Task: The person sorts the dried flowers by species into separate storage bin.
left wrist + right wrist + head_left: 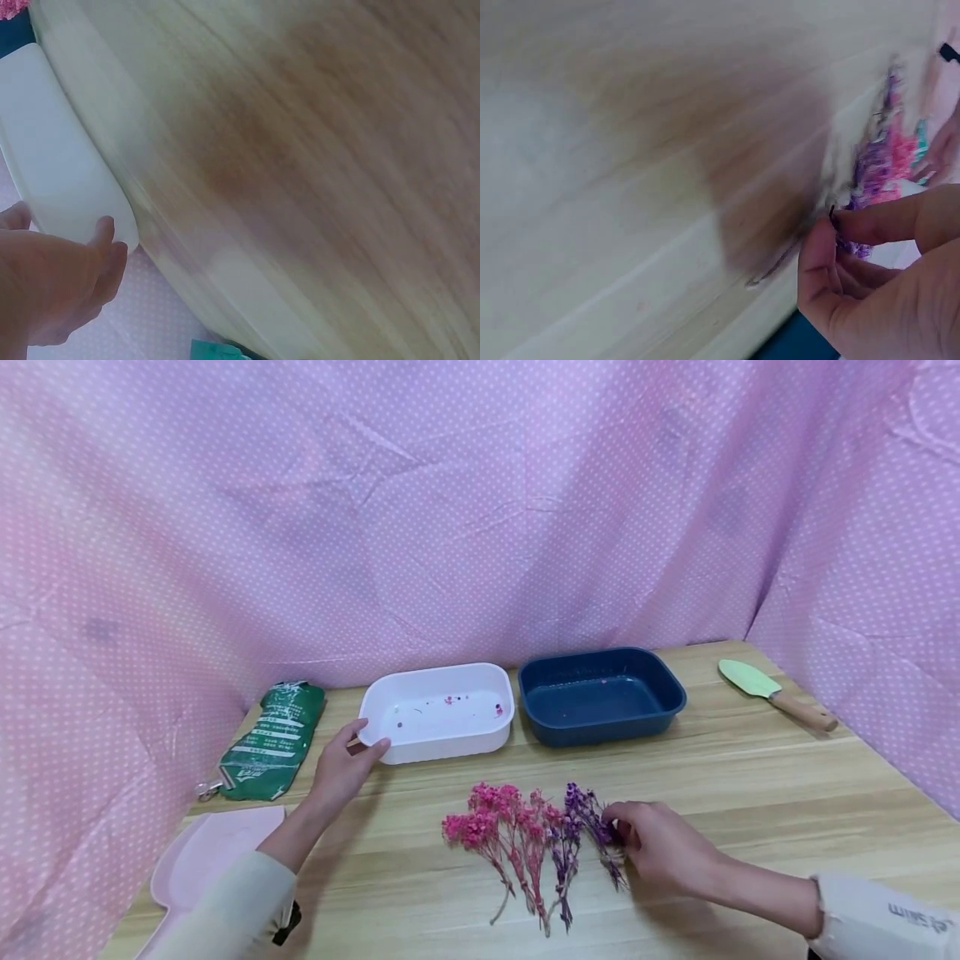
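One dried flower sprig with small purple blooms (597,824) lies right of centre in the lower half of the head view, pinched between the thumb and forefinger of the right hand (667,852); whether it is clear of the wood I cannot tell. A light pinch on the stem, not the blooms, seems best, since such brittle heads probably shed (loose bits already dot the white tub). Just left of it is a second purple sprig (565,835), near enough to snag, so drawing the held one rightward first looks wise. Pink dried flower sprigs (517,818) sit further left.

Above them is a white rectangular plastic tub (446,750); the left hand (347,768) touches its left corner, thumb and fingers spread. A navy rectangular plastic tub (607,729) stands beside it. Further out are a green printed bag (277,739) at left, a pale pink flat plastic piece (225,847) lower left, and a green-bladed, wooden-handled trowel (776,693) at right, all well away from the pinch.
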### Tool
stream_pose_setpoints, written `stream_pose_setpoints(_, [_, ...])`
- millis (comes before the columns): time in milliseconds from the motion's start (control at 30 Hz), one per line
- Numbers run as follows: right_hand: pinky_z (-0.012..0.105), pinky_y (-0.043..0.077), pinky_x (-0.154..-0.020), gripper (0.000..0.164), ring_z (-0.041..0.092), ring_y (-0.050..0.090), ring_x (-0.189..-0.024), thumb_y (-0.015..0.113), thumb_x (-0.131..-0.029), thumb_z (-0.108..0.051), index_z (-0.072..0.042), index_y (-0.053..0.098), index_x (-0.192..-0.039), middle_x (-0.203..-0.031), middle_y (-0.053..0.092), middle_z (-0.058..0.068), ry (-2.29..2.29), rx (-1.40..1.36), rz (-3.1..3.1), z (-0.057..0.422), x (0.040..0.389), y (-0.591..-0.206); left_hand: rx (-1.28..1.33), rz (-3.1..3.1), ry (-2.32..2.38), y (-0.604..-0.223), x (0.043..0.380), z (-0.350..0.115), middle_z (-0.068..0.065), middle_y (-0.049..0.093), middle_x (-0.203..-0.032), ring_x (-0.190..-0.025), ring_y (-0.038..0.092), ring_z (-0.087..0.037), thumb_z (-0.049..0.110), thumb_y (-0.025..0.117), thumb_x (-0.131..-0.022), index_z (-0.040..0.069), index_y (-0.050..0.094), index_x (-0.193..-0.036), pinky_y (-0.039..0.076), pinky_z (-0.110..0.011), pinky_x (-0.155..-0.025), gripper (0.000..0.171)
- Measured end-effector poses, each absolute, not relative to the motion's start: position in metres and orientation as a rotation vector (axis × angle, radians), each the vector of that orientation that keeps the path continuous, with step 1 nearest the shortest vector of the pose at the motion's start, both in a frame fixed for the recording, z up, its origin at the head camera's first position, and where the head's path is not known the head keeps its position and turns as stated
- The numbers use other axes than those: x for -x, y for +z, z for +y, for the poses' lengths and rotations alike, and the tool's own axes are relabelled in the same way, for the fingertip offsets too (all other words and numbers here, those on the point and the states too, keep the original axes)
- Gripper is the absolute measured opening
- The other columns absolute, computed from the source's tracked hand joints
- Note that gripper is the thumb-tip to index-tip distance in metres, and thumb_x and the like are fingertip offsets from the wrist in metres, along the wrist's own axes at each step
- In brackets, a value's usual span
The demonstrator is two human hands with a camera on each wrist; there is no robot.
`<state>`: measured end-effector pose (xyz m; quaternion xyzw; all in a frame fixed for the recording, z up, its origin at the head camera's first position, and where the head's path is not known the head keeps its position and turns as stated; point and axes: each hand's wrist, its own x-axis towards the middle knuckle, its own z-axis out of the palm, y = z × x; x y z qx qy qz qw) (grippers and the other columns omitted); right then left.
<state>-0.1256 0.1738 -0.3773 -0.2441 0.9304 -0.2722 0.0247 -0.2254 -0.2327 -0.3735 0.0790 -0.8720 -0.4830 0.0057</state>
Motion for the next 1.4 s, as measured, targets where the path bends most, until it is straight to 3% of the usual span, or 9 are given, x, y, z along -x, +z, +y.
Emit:
stream_pose_setpoints(100, [0.025,0.052,-0.057,0.043,0.006,0.055,-0.066,0.054,-0.063,0.021,-0.012,0.065,-0.088,-0.075,0.061,-0.006,-0.745,0.827,2.894,0.176,0.131,-0.376,-0.237,-2.733,-1.514,-0.373,0.225,-0.233,-0.021,0.038,-0.147,-0.130,0.043,-0.035,0.033,0.062,-0.094,0.005,0.027,-0.150,0.045,-0.044,-0.103,0.072])
stream_pose_setpoints(200, [0.029,0.053,-0.058,0.037,0.009,0.058,-0.069,0.062,-0.067,0.017,-0.012,0.064,-0.090,-0.079,0.061,-0.006,-0.650,0.899,2.952,0.177,0.134,-0.373,-0.239,-2.740,-1.513,-0.372,0.225,-0.233,-0.021,0.039,-0.147,-0.130,0.044,-0.034,0.034,0.062,-0.094,0.005,0.028,-0.150,0.045,-0.043,-0.102,0.072])
stream_pose_setpoints(333, [0.030,0.053,-0.062,0.038,0.009,0.059,-0.077,0.070,-0.071,0.008,-0.012,0.066,-0.102,-0.089,0.063,-0.007,-0.662,1.035,3.040,0.178,0.133,-0.364,-0.249,-2.746,-1.513,-0.372,0.225,-0.233,-0.020,0.038,-0.147,-0.130,0.044,-0.034,0.034,0.062,-0.094,0.005,0.028,-0.150,0.045,-0.043,-0.102,0.071])
stream_pose_setpoints(467, [0.025,0.051,-0.060,0.051,0.004,0.054,-0.074,0.064,-0.068,0.016,-0.008,0.062,-0.113,-0.087,0.061,-0.007,-0.934,1.086,2.930,0.180,0.137,-0.357,-0.250,-2.743,-1.508,-0.371,0.225,-0.233,-0.020,0.038,-0.148,-0.131,0.043,-0.035,0.033,0.062,-0.094,0.004,0.028,-0.150,0.044,-0.043,-0.103,0.071])
stream_pose_setpoints(567, [0.023,0.052,-0.060,0.052,0.004,0.053,-0.072,0.062,-0.071,0.019,0.000,0.057,-0.119,-0.083,0.057,-0.003,-1.148,0.977,2.699,0.181,0.141,-0.358,-0.247,-2.739,-1.506,-0.371,0.225,-0.233,-0.021,0.037,-0.148,-0.131,0.043,-0.035,0.033,0.062,-0.094,0.003,0.028,-0.149,0.044,-0.044,-0.103,0.071])
stream_pose_setpoints(767, [0.023,0.052,-0.058,0.044,0.009,0.055,-0.073,0.066,-0.078,0.009,0.008,0.056,-0.121,-0.083,0.057,0.004,-1.310,0.689,2.492,0.183,0.143,-0.363,-0.239,-2.740,-1.498,-0.372,0.226,-0.233,-0.021,0.037,-0.148,-0.130,0.044,-0.035,0.032,0.063,-0.094,0.004,0.029,-0.149,0.044,-0.043,-0.103,0.071])
stream_pose_setpoints(1100, [0.027,0.057,-0.065,0.035,0.016,0.061,-0.081,0.073,-0.084,-0.004,0.002,0.062,-0.116,-0.091,0.060,0.012,-1.555,0.565,2.530,0.183,0.153,-0.327,-0.243,-2.743,-1.486,-0.374,0.226,-0.234,-0.021,0.038,-0.148,-0.130,0.045,-0.035,0.035,0.063,-0.094,0.004,0.028,-0.150,0.044,-0.043,-0.103,0.073])
stream_pose_setpoints(1400, [0.033,0.058,-0.074,0.042,0.018,0.062,-0.085,0.071,-0.085,-0.003,0.004,0.057,-0.124,-0.096,0.061,0.014,-1.690,0.375,2.373,0.169,0.171,-0.332,-0.257,-2.746,-1.491,-0.373,0.227,-0.234,-0.018,0.036,-0.150,-0.130,0.044,-0.033,0.036,0.063,-0.093,0.006,0.028,-0.151,0.045,-0.042,-0.102,0.073])
